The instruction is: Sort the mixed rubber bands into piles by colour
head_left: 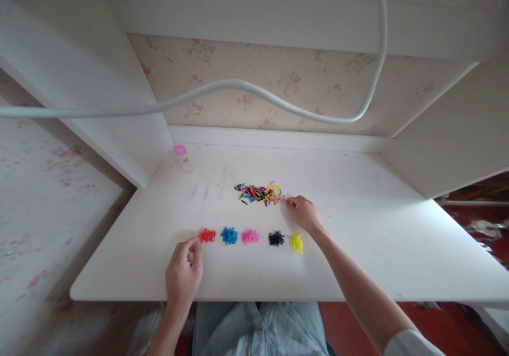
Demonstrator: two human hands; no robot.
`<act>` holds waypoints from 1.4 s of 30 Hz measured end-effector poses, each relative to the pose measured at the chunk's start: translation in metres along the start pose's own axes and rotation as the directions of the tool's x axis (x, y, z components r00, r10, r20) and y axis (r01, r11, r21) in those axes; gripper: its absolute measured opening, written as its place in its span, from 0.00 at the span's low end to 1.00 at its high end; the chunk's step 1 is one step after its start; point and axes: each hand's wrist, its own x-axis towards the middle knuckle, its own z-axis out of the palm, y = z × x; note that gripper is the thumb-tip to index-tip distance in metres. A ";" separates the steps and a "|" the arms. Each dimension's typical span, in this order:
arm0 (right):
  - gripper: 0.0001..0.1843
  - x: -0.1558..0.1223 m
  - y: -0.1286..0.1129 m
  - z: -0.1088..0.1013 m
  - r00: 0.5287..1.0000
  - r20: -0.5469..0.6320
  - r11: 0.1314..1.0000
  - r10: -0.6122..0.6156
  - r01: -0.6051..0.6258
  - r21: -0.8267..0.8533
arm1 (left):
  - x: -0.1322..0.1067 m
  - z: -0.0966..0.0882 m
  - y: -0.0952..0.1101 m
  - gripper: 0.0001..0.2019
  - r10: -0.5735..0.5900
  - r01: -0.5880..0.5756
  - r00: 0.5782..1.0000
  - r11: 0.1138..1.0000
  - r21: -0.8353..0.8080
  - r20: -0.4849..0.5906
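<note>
A mixed heap of small coloured rubber bands [260, 193] lies mid-desk. Nearer me sit separate little piles in a row: red [207, 235], blue [229, 235], pink [250, 236], black [275, 238] and yellow [296, 242]. My right hand [304, 212] reaches to the right edge of the mixed heap, fingertips pinched together at it; what they hold is too small to make out. My left hand [183, 274] rests just left of the red pile, fingers curled with the tips pinched near it.
The white desk [377, 239] sits in an alcove with floral wallpaper behind. A small clear bottle with a pink cap [182, 157] stands at the back left corner. A white cable [238, 87] hangs across the view above.
</note>
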 end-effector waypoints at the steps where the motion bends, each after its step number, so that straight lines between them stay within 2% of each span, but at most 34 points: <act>1: 0.15 -0.001 0.000 -0.001 1.000 -0.004 1.000 -0.016 0.016 0.011 | 0.000 0.000 0.000 0.11 -0.001 0.001 1.000 1.000 -0.004 -0.003; 5: 0.15 -0.005 0.004 -0.007 0.998 0.015 0.998 -0.066 0.065 0.026 | 0.000 -0.001 0.001 0.11 -0.016 0.016 1.000 1.000 -0.020 0.005; 8: 0.16 -0.008 0.012 -0.013 0.998 0.024 0.998 -0.056 0.055 0.016 | 0.000 -0.002 0.002 0.11 -0.026 0.027 0.999 0.999 -0.029 0.019; 14: 0.17 -0.022 0.024 -0.030 0.997 -0.074 1.000 0.010 -0.008 0.017 | 0.001 -0.002 0.003 0.11 -0.041 0.042 0.999 0.999 -0.032 0.014; 17: 0.18 -0.041 0.006 -0.038 0.984 -0.178 0.998 0.028 -0.017 0.062 | 0.000 -0.002 0.003 0.12 -0.049 0.049 0.999 0.999 -0.021 0.016; 19: 0.20 -0.058 -0.015 -0.037 0.976 -0.217 0.993 -0.007 0.033 0.113 | 0.000 -0.002 0.003 0.12 -0.055 0.055 0.998 0.998 -0.019 0.018; 22: 0.21 -0.085 -0.052 -0.024 0.981 -0.144 0.971 -0.126 0.152 0.185 | 0.000 -0.002 0.004 0.12 -0.065 0.065 0.998 0.998 -0.015 0.022; 26: 0.20 -0.106 -0.083 0.002 0.977 -0.097 0.974 -0.192 0.202 0.100 | 0.001 -0.002 0.005 0.11 -0.066 0.067 0.997 0.998 -0.011 0.030; 29: 0.20 -0.108 -0.090 0.013 0.974 -0.096 0.978 -0.207 0.208 0.000 | 0.002 -0.002 0.005 0.11 -0.059 0.059 0.998 0.998 -0.005 0.034; 33: 0.20 -0.106 -0.089 0.015 0.971 -0.082 0.972 -0.226 0.220 -0.078 | 0.002 -0.001 0.004 0.12 -0.041 0.041 0.999 0.999 0.003 0.030; 42: 0.18 -0.106 -0.087 0.011 0.965 -0.004 0.962 -0.260 0.259 -0.083 | 0.002 -0.002 0.003 0.12 -0.013 0.013 1.000 1.000 0.021 0.018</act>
